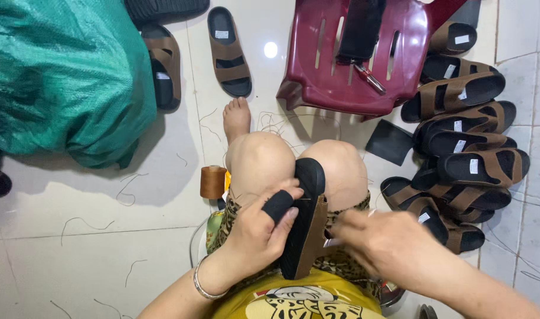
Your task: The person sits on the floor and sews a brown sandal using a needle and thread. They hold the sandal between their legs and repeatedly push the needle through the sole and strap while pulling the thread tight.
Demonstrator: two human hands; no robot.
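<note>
The green sack [63, 77] lies well left of the sandal [305, 224]. The maroon plastic chair [358, 53] stands beyond it. A pile of finished sandals [465, 153] lies to its right. The sandal stands on edge between the knees. The left hand [258, 233] clasps its black sole, thumb sheathed in black. The right hand [388, 242] touches its brown strap; grip blurred, indeterminate. A thread spool [213, 182] stands to its left.
</note>
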